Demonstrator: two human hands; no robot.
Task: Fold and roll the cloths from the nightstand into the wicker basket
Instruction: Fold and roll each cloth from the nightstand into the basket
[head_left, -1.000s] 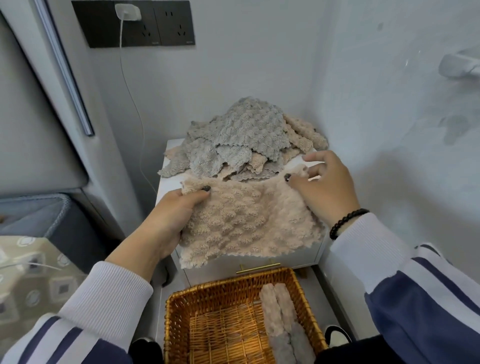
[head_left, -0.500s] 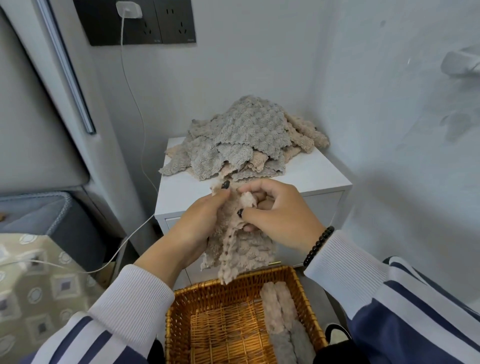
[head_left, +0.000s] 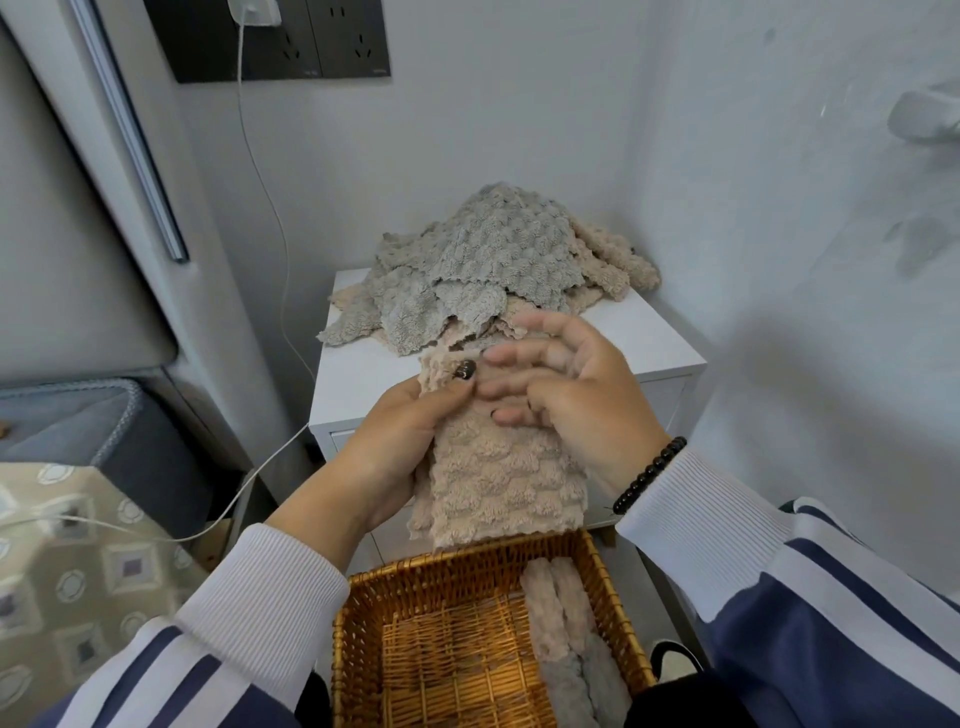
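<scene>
I am looking down through the head camera at a beige cloth (head_left: 498, 467) held up in the air in front of the white nightstand (head_left: 660, 343) and directly above the near rim of the wicker basket (head_left: 358, 649). The cloth is folded into a narrow strip whose long axis hangs vertically, top edge at the fingers, bottom edge just above the basket. My left hand (head_left: 400, 441) grips the strip's left edge near the top, thumb on the front face and the other fingers curled behind it. My right hand (head_left: 576, 395) lies against the front of the strip on its right side, fingers fairly straight and slightly spread, pressing rather than pinching; the picture is a little blurred there, so I cannot tell whether the thumb catches the cloth's back. Both hands are at the strip's upper end, so I judge that rolling would start from the top and run down the long axis. Two rolled cloths (head_left: 566, 639) lie side by side against the basket's right wall. The pile of unfolded cloths (head_left: 498, 260), grey and beige, sits on the nightstand just beyond the hands.
</scene>
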